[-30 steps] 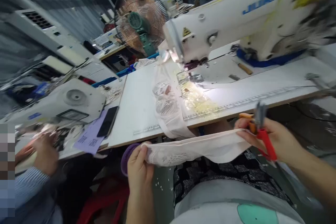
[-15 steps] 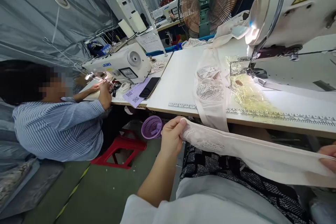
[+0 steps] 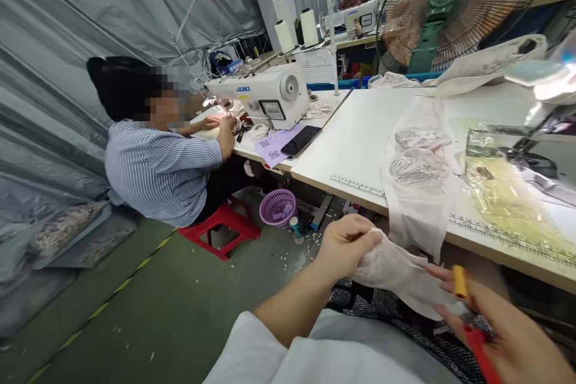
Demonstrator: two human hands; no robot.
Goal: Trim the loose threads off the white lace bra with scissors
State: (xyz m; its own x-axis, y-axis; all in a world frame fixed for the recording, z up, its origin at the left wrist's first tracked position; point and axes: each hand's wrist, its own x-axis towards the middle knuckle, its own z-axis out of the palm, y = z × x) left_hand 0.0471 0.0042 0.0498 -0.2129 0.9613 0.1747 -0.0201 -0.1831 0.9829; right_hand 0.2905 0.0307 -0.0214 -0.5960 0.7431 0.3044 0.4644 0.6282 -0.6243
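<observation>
My left hand (image 3: 345, 246) is closed on one end of a pale pink lace fabric piece (image 3: 400, 273), held over my lap in front of the table edge. My right hand (image 3: 504, 327) reaches in from the lower right, close to the same fabric. It grips scissors with red and orange handles (image 3: 468, 312); its fingers are partly blurred. More pink lace fabric (image 3: 416, 177) lies on the white table (image 3: 360, 144) and hangs over its front edge.
A sewing machine needle area (image 3: 535, 162) is lit at the right. A green fan (image 3: 450, 6) stands behind the table. A co-worker in a striped shirt (image 3: 157, 171) sits on a red stool (image 3: 220, 228) at another sewing machine (image 3: 265, 93). A purple basket (image 3: 278, 207) sits on the floor.
My view has swung left. My hands have come together: the fabric, stretched wide before, is now bunched between them, and my right hand with the scissors is back in view.
</observation>
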